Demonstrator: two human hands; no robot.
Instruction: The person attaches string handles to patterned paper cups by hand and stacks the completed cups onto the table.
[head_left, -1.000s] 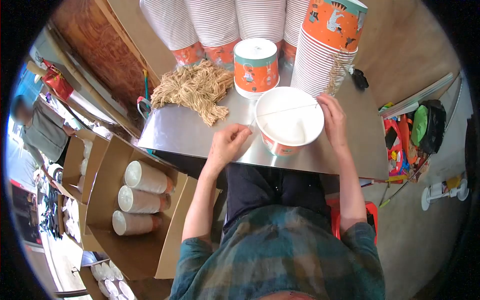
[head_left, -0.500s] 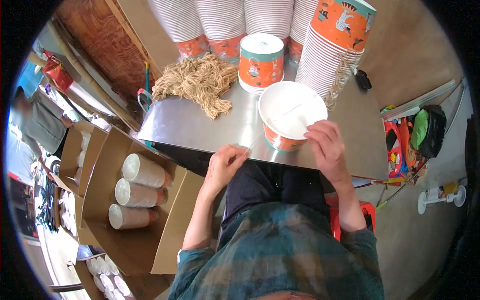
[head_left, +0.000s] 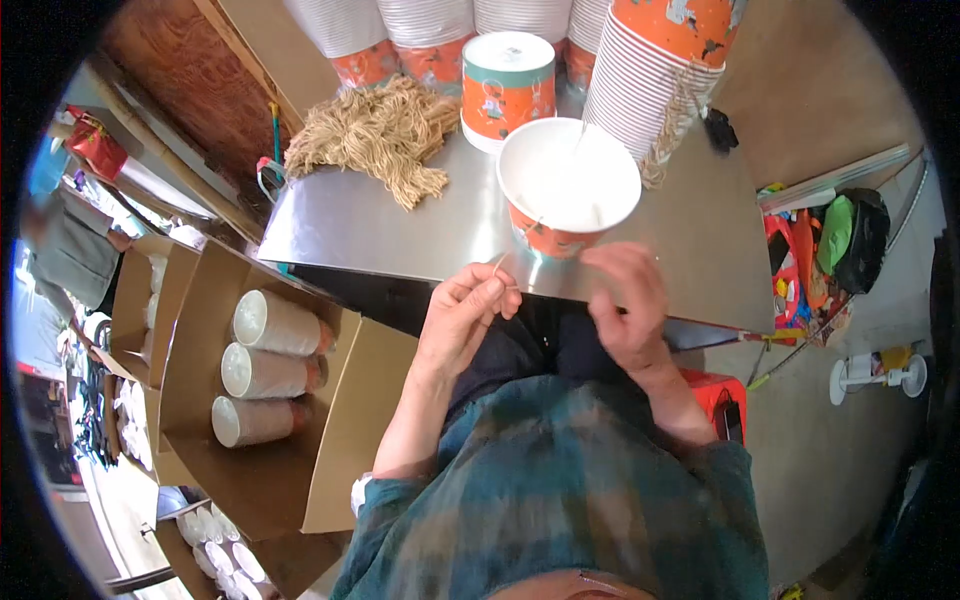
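Near the table's front edge stands an orange bucket [head_left: 550, 232], mouth up, with a white inside and thin string across it. My left hand [head_left: 462, 312] pinches a thin string [head_left: 503, 270] in front of the bucket's left side. Just below the bucket's right side is my right hand [head_left: 632, 305], blurred by motion, its fingers curved; whether it holds anything cannot be made out. A bundle of tan strings [head_left: 375, 135] lies on the metal table [head_left: 460, 225]. Behind the bucket sits an upturned orange bucket [head_left: 508, 95], and to the right a tall bucket stack [head_left: 625, 110] has strings hanging on it.
More wrapped bucket stacks [head_left: 430, 30] line the table's back. At left, an open cardboard box [head_left: 240, 480] holds wrapped white stacks [head_left: 265, 370]. A person [head_left: 75, 245] stands at far left. Colourful bags [head_left: 815, 260] and a red container [head_left: 712, 395] are at right.
My right hand has left the bucket's rim and come down toward me. My left hand, with the string, has shifted right, and the string between my hands is no longer stretched over the bucket.
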